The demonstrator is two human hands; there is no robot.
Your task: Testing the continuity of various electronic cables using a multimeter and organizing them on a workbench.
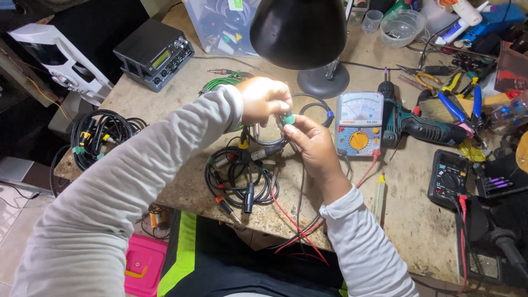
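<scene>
Green and small, the cable connector (287,118) sat pinched between both hands above the middle of the workbench (396,220), its body mostly covered by fingers so that only a green collar and a bit of metal showed. The left hand (264,99) was closed around its upper part, and the right hand (311,144) gripped it from below with thumb and fingertips; both arms wore pale grey sleeves. Directly beneath the hands lay a coil of black cables (239,176) with silvery plugs, and red test leads (297,220) trailed from there toward the near edge of the bench. A black lamp shade (300,30) hung over the scene and hid the bench behind the hands. Just right of the right hand lay an analog multimeter (358,124) with a yellow dial, then a dark green cordless drill (423,126), and farther right a black digital multimeter (448,176). Pliers and cutters with blue and yellow handles (456,96) were scattered toward the far right. At the far left stood a black electronic box (154,52), and another bundle of black cables (102,135) hung at the left edge. The bench top was speckled stone, worn and dusty; below it a pink plastic case (144,264) rested on a tiled floor.
</scene>
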